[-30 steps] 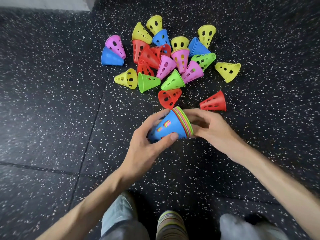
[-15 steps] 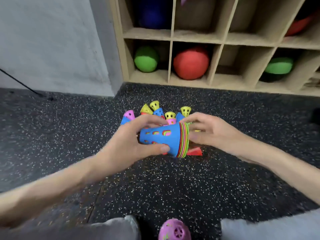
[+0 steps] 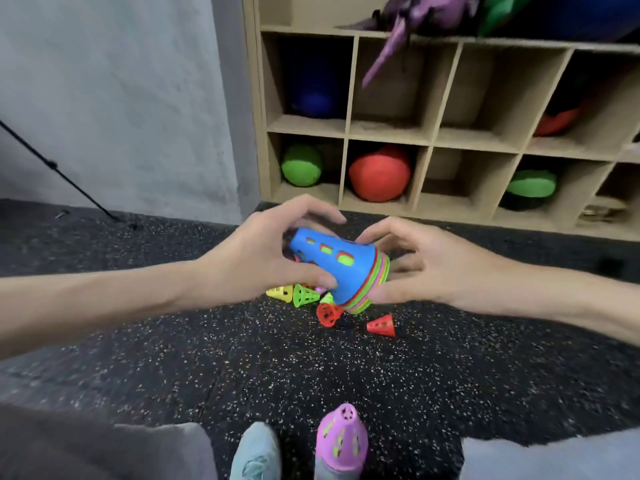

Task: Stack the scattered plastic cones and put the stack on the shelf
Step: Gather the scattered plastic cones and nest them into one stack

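Nearest the camera, a second nested stack topped by a pink perforated plastic cone (image 3: 341, 436) stands upright on the black speckled rubber floor (image 3: 415, 386), between the person's feet.

Further out, both hands hold the main stack of nested plastic cones with a blue perforated outer cone (image 3: 337, 263) in the air above the floor, tilted, narrow end up and to the left, with the layered rims facing down and to the right. The left hand (image 3: 266, 258) wraps the narrow upper part, fingers curled over the top and thumb pressed on the blue wall. The right hand (image 3: 419, 263) is spread at the rim end, its fingers lightly bent; the thumb and lower fingers touch the stacked rims, supporting the base.

Handling judgement: the cones appear thin-walled, moulded and light, stiff enough to keep shape yet slightly flexible. The smooth tapered wall is likely slippery; nested units may slide apart if the stack is tipped rim-down. Grip at the flared rims and cap the narrow end, as at present.

Behind the stack, loose yellow, green and red perforated cones (image 3: 381, 325) lie on their sides on the floor.

Farthest, the light wooden cubby shelf (image 3: 429, 140) stands against the grey wall, its compartments holding soft round green, red and blue balls.
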The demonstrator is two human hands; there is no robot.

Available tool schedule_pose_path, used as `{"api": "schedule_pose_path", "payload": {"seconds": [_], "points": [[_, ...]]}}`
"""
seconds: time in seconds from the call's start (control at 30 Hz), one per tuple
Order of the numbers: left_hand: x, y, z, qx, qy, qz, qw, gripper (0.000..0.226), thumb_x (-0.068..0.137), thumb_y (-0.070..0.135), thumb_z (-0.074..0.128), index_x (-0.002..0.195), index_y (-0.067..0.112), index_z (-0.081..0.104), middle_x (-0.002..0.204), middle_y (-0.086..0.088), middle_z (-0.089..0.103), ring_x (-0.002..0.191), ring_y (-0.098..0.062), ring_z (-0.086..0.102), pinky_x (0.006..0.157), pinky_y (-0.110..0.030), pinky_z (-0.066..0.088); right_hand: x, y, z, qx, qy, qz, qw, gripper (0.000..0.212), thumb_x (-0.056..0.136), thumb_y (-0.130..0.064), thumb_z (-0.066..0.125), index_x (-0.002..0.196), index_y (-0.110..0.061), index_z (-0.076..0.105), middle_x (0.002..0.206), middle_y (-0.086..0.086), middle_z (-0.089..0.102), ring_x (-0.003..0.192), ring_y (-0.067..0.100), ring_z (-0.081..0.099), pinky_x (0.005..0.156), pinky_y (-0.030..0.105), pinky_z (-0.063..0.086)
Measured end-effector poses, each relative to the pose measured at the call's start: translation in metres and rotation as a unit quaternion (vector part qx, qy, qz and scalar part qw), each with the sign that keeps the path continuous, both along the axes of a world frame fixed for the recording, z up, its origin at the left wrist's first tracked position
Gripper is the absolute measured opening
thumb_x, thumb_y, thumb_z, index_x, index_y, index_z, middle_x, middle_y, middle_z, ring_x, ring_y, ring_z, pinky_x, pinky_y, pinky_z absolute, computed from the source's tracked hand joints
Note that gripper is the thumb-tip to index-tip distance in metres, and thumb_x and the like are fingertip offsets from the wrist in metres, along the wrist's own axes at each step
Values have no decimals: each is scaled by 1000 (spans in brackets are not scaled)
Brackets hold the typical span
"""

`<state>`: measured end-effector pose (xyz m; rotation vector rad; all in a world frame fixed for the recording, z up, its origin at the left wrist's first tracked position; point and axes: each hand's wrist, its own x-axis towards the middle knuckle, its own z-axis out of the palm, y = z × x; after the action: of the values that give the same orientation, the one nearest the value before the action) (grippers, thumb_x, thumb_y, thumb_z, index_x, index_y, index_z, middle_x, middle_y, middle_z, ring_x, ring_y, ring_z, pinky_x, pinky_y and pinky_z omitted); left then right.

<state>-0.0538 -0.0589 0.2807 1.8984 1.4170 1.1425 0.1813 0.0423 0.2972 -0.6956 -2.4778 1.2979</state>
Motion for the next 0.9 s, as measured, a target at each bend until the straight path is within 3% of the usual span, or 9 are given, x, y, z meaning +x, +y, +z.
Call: {"api": "schedule_pose_path", "payload": {"seconds": [0.07,0.13,0.23,0.33,0.5,0.73,0.9], "points": [[5,-8,-2,18,4,12,1000,60,67,25,93,117,35,61,109,1,73,94,-27,69,77,-36,58,-1,-12,-10,-10,18,-14,1000,60,73,-2,87,121,-24,57,113,-2,64,91,8,71,96,34,57],[12,-14,-9,30,-12,30,999,60,68,26,92,118,32,60,107,0,72,84,-17,67,70,-26,54,-1,-24,-22,-27,46,-37,998,62,72,2,85,122,-21,57,118,-1,64,94,6,72,91,25,57],[24,-22,-31,26,-119,57,991,58,73,11,89,118,23,55,96,3,74,70,-4,59,66,-23,52,3,-42,-48,-56,105,-84,989,58,75,1,83,123,-16,58,121,1,64,93,4,72,82,19,55],[42,-32,-65,20,-185,61,981,53,77,15,81,122,19,53,96,9,75,79,-9,61,71,-24,54,10,-62,-84,-94,119,-121,981,57,76,2,82,123,-17,57,120,-1,65,90,0,71,80,16,53],[70,-52,-126,-15,-198,87,976,54,84,9,79,131,16,54,103,6,76,87,-12,65,72,-25,57,34,-79,-137,-106,84,-142,981,61,71,1,87,123,-13,59,120,1,69,101,7,71,86,20,53],[80,-61,-155,-42,-140,104,984,56,82,6,83,125,34,62,111,9,74,105,-9,68,77,-22,55,41,-85,-182,-58,33,-171,983,64,65,-9,94,117,-25,60,117,-15,72,110,4,68,94,25,52],[80,-62,-177,-69,-94,117,986,60,80,10,85,130,37,64,108,16,73,107,-6,67,86,-33,58,39,-89,-208,-71,-6,-165,984,65,58,-36,90,114,-44,58,122,-18,70,113,5,67,101,46,52]]}}
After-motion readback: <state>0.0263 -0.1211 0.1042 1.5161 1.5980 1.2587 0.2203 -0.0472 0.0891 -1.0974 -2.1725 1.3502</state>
